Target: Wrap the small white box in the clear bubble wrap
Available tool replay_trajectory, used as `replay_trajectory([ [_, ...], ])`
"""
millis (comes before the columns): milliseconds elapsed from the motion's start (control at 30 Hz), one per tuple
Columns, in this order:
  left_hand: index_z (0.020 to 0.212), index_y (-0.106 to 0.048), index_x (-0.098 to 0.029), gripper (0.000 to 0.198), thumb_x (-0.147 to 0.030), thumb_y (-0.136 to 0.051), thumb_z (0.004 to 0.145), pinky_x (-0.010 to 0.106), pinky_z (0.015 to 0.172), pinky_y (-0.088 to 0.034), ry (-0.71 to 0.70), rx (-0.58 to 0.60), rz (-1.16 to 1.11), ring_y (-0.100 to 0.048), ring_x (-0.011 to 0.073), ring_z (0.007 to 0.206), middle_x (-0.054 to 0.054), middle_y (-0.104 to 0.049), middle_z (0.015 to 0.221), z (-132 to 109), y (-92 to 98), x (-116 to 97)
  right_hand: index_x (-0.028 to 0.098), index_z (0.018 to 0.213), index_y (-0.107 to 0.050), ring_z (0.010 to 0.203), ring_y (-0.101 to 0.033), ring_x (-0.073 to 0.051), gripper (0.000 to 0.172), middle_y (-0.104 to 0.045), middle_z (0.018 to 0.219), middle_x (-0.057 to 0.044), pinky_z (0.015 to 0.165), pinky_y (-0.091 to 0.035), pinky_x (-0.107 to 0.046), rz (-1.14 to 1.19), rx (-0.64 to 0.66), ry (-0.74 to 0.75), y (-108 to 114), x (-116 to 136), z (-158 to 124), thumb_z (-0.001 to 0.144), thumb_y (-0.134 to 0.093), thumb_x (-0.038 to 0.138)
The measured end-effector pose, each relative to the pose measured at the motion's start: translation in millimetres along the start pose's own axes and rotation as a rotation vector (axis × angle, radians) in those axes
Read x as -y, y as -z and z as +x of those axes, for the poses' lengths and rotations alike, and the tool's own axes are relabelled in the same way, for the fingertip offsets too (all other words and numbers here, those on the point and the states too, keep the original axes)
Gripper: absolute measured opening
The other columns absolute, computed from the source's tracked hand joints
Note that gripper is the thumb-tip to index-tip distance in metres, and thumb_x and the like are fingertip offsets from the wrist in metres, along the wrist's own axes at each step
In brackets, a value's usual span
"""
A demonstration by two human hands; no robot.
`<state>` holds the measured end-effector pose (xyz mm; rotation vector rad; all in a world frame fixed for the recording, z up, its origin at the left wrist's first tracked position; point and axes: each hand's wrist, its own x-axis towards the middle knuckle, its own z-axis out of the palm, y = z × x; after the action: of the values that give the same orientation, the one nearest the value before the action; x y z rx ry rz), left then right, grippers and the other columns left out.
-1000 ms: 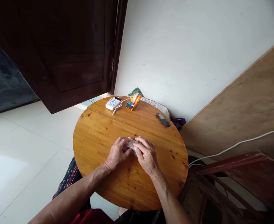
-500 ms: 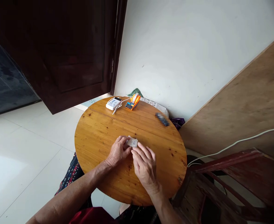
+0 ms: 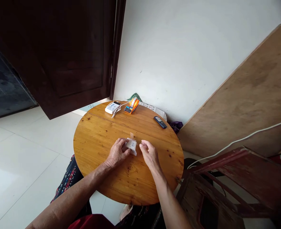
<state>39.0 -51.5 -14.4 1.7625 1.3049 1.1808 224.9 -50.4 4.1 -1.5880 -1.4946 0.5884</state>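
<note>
A small packet [image 3: 131, 144] in clear plastic wrap, with a printed label on top, lies on the round wooden table [image 3: 97, 143]. My left hand [image 3: 118, 151] grips it from the left, fingers over its far edge and thumb along the near side. From the packet's far side a short strip of tape [image 3: 132, 135] sticks out. To the right, apart from the packet, is my right hand [image 3: 150, 154], its fingers curled in and thumb close to the index finger. Whether anything small is pinched there cannot be seen.
At the table's back sit a white box-shaped device [image 3: 112, 107] with a white cable and an orange tape dispenser [image 3: 132, 105]. A dark handheld device [image 3: 160, 122] lies near the right rim. A dark red wooden chair [image 3: 226, 187] stands at right, a dark door [image 3: 78, 54] behind left.
My right hand has drawn away from the packet and its fingers have curled in. A tape strip now shows beyond the packet. The whole view has shifted slightly.
</note>
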Motion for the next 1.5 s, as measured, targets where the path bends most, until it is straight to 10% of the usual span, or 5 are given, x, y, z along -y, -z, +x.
replay_trajectory([
  [200, 0.109, -0.062, -0.019, 0.035, -0.016, -0.063, 0.074, 0.034, 0.085, -0.049, -0.025, -0.004, 0.003, -0.06, 0.0199, 0.091, 0.006, -0.062, 0.103, 0, 0.5, 0, 0.02, 0.075, -0.067, 0.068, -0.063, -0.018, 0.029, -0.067, 0.066, 0.0, 0.064, -0.049, -0.029, 0.131, 0.173, -0.108, -23, 0, 52, 0.075, -0.063, 0.049],
  [633, 0.108, -0.062, -0.018, 0.033, -0.017, -0.06, 0.075, 0.032, 0.082, -0.049, -0.019, -0.017, -0.019, -0.06, 0.0186, 0.089, 0.005, -0.062, 0.103, -2, 0.0, -1, 0.018, 0.104, -0.067, 0.067, -0.063, -0.016, 0.041, -0.07, 0.079, -0.002, 0.063, -0.051, -0.028, 0.477, 0.168, -0.131, -40, 2, 58, 0.067, -0.069, 0.036],
  [1500, 0.106, -0.063, -0.018, 0.032, -0.018, -0.064, 0.074, 0.029, 0.079, -0.05, -0.022, -0.013, 0.019, -0.062, 0.0179, 0.088, 0.005, -0.065, 0.101, -1, 6.9, -10, 0.023, 0.087, -0.072, 0.078, -0.069, -0.019, 0.017, -0.076, 0.084, -0.004, 0.076, -0.051, -0.03, -0.137, 0.214, 0.551, -6, 40, 36, 0.085, -0.057, 0.015],
])
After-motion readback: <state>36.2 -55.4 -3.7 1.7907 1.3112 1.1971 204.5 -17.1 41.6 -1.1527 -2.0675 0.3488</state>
